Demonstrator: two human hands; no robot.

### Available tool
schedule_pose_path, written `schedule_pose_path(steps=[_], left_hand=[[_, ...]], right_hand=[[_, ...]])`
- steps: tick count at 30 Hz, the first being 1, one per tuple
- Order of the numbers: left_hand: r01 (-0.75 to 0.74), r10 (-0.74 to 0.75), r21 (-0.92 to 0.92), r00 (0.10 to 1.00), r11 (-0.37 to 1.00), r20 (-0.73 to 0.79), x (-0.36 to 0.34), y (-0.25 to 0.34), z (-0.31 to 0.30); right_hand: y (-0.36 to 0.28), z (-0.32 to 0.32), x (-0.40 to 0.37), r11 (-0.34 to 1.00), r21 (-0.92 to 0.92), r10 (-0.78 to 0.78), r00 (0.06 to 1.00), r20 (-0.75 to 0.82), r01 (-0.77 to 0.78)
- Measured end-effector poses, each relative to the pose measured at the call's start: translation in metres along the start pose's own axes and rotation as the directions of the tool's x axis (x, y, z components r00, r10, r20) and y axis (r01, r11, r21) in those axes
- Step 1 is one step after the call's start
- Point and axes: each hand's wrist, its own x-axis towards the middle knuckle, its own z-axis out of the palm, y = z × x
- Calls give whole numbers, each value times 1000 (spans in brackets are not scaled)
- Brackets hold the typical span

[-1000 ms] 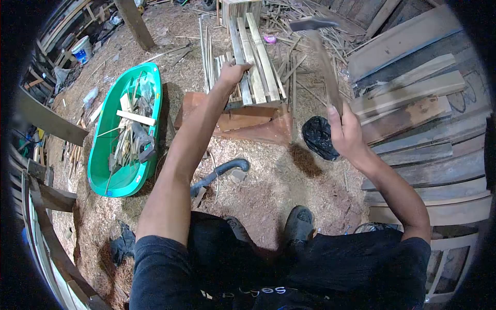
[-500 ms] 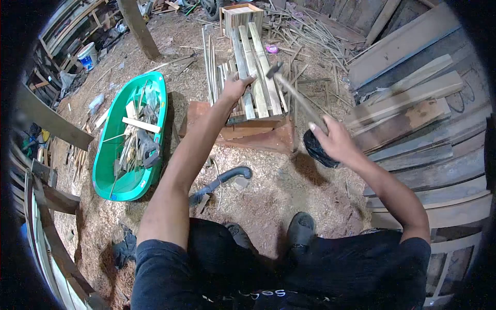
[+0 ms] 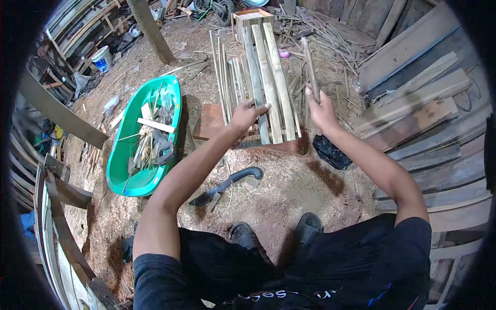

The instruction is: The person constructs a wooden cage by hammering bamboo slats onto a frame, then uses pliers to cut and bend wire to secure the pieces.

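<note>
My right hand [image 3: 323, 111] is closed around the wooden handle of a hammer [image 3: 310, 64], which stands nearly upright to the right of the slats. The hammer's dark head is at the far end, away from the wood. My left hand [image 3: 249, 114] grips the near left part of a slatted wooden piece [image 3: 275, 88], its thumb and forefinger lying over the greyish slat. Some of its fingers are hidden underneath. Pale, long slats lie side by side on top. Below the near end, a reddish-brown board [image 3: 211, 120] partly shows.
On the left is a green tub [image 3: 114, 173] of wood scraps with a handsaw [image 3: 164, 151]. A dark curved pipe-like object [image 3: 232, 181] and a black plastic bag [image 3: 331, 152] lie near my feet. Planks [image 3: 413, 106] line the right; a wooden crate [image 3: 253, 16] stands behind.
The hammer has lifted from over the slats and swung right, turning more upright. My left hand and the slats' near end appear closer to me. The view has shifted slightly.
</note>
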Motion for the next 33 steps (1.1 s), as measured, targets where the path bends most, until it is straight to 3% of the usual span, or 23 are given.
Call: schedule_pose_path(steps=[3,4,8,12,19,28,33], left_hand=[[-61,-1,207,958,976,288,-3,-7,-12],[-87,13,222,949,971,315,-2,-7,-13],[-79,113,-184,978,980,178,-4,7,-12],[-49,102,-338,984,940,143,6,11,-13],[-19,69,-317,987,948,147,15,13,-16],[125,-73,-263,978,957,196,-1,22,-23],[175,-124,-238,969,955,214,3,7,-26]], right_hand=[[14,16,7,983,185,-12,999,-39,19],[20,20,7,986,157,-42,998,-44,48],[23,28,-9,987,137,-77,996,-34,81],[17,36,-21,961,268,46,997,68,-63],[31,38,-22,979,149,120,984,131,-139],[19,42,-32,962,199,159,974,159,-189],[43,50,-19,961,204,152,972,177,-188]])
